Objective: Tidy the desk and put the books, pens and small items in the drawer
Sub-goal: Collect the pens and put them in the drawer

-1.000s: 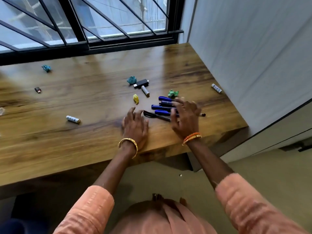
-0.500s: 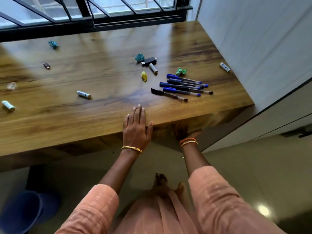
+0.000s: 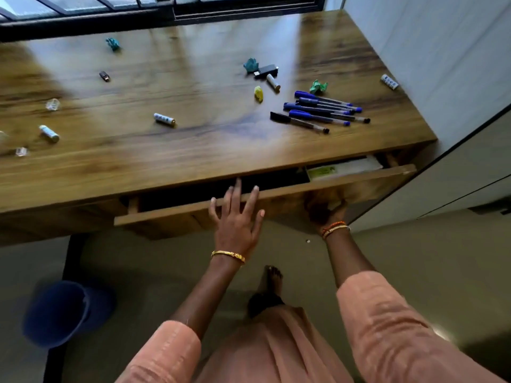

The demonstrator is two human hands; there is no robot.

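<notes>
step: opening wooden drawer (image 3: 276,196) under desk's near edge | left hand (image 3: 235,217) flat, fingers straight on drawer front | right hand (image 3: 325,210) beneath front, grip unclear | next: gather blue pens (image 3: 322,110) near right edge

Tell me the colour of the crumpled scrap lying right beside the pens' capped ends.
Green. The crumpled scrap shows best in the head view, just behind the pens.

A room in a home, probably a study corner, is suggested: a long wood-grain desk (image 3: 193,128) is set against a black-barred window (image 3: 166,12) and a plain white wall (image 3: 442,51), and a round blue plastic bin (image 3: 58,313) is stood on the smooth grey floor (image 3: 154,272).
</notes>
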